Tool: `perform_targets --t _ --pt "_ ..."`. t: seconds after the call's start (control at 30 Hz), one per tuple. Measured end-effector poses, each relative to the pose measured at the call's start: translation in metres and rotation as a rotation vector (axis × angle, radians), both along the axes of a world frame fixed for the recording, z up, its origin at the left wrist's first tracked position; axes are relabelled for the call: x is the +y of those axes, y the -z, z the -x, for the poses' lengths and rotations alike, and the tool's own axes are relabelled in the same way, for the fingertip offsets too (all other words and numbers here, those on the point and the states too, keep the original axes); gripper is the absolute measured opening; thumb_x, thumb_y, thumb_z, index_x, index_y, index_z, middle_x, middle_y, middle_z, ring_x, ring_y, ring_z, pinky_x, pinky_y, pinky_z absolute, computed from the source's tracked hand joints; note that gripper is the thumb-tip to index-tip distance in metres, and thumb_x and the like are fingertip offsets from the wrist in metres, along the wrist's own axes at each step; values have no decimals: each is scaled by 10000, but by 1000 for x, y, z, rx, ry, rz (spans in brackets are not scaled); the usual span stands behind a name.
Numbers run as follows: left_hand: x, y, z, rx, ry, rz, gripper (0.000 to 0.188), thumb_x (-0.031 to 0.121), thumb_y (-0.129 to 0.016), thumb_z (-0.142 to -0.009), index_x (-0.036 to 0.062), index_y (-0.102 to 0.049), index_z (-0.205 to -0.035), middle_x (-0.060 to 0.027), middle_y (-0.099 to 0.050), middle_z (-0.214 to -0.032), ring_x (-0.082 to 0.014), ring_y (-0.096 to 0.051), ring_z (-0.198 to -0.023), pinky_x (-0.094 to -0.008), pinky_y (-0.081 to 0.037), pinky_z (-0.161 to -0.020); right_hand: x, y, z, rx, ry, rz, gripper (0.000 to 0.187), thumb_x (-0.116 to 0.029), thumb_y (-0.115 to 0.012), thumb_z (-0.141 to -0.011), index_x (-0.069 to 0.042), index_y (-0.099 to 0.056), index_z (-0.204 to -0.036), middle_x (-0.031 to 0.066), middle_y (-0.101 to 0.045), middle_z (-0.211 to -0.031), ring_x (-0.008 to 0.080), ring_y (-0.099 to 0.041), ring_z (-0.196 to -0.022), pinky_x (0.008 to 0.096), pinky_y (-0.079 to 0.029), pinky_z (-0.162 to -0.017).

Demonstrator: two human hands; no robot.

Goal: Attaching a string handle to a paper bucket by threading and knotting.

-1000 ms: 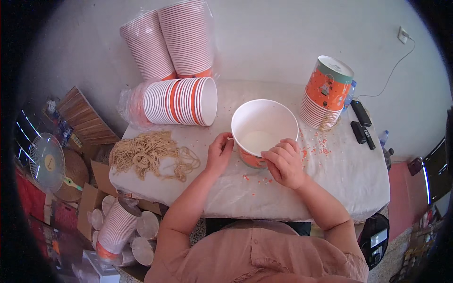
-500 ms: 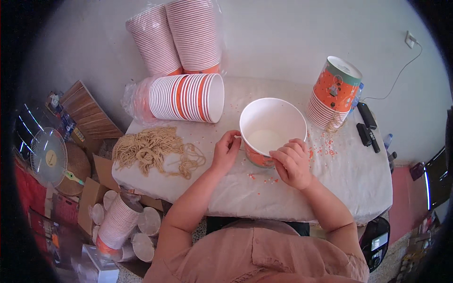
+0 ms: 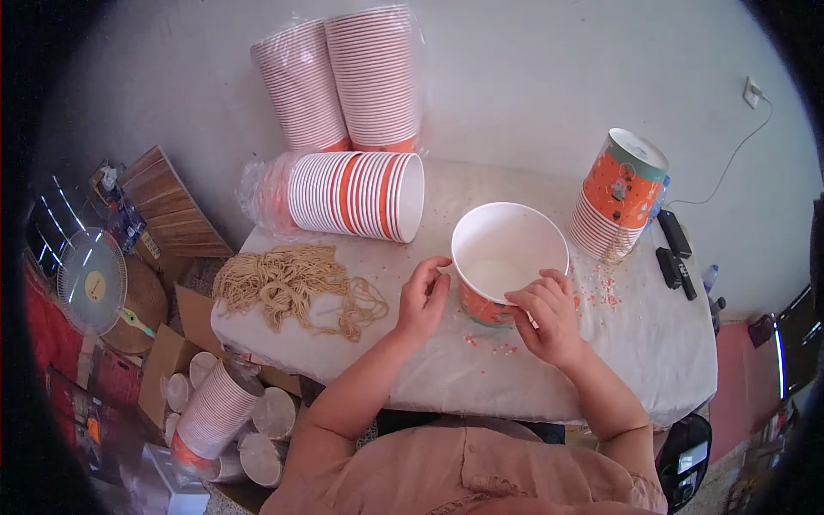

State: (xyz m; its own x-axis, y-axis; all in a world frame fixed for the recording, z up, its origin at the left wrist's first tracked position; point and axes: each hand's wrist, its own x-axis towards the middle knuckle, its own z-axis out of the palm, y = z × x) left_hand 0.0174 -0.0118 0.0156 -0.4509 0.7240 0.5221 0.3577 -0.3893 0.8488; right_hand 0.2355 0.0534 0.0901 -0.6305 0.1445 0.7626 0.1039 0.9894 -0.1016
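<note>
A white-lined paper bucket [image 3: 506, 232] with an orange printed outside stands upright on the cloth-covered table in front of me, its mouth facing up and nothing visible inside. My right hand [image 3: 551, 319] is closed on its near right rim, fingers curled over the edge. Beside the left rim is my left hand [image 3: 422, 302], its thumb and fingers a little apart; whether a fingertip touches the bucket is hard to tell. A tangled bundle of beige cord [image 3: 283, 279] lies to the left of that hand, with loose loops trailing toward it.
Nested paper buckets [image 3: 356, 196] lie in plastic at the back left, below two upright wrapped stacks [image 3: 373, 77]. An upside-down stack [image 3: 620, 193] stands back right, near black devices [image 3: 674, 232]. Orange-red bits [image 3: 606, 290] dot the tablecloth. An open carton [image 3: 167, 365] with more buckets sits lower left.
The whole view has shifted, so the table and stacks appear lower. My left hand has eased slightly away from the bucket's rim. My right hand stays at the near right rim.
</note>
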Motion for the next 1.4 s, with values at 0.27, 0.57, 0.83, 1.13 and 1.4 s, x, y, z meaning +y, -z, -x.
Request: perform_targets --t 0.27,0.57,0.83,1.13,1.4 --pt "-14 -15 -3 -110 102 -95 199 58 -510 -953 30 -553 -1146 65 -447 -753 -17 -379 -646 -182 -321 -558 0 -26 3 -146 38 236 215 -84 -680 -768 -86 -635 -978 55 -608 -846 225 -607 -910 512 -339 -1014" --pt "-20 -16 -5 -89 158 -192 231 55 -480 -966 -6 -507 -1187 26 -476 -756 -32 -400 -640 -185 -340 -566 -1 -40 11 -168 -125 503 152 10 -637 -801 -92 -642 -913 9 -616 -854 188 -601 -852 466 -267 -1078" --pt "-25 -18 -7 -71 124 -231 220 36 -474 -959 -6 -502 -1174 26 -465 -712 -38 -396 -593 -189 -327 -530 1 -45 25 -45 -283 593 125 71 -614 -814 -12 -646 -902 60 -620 -850 203 -614 -849 292 -493 -804" --pt "-22 -40 -13 -491 291 -147 256 96 -482 -951 40 -490 -1201 22 -383 -644 -69 -372 -545 -223 -326 -485 9 -55 34 13 -316 792 147 60 -524 -906 14 -619 -1008 26 -584 -928 66 -571 -783 220 -476 -683" --pt "-33 -58 -23 -519 342 -156 259 131 -471 -980 44 -471 -1224 14 -391 -634 -72 -383 -551 -237 -346 -490 -3 -59 31 -226 -173 776 151 -39 -641 -870 12 -622 -1010 -13 -530 -758 37 -493 -689 212 -406 -587"
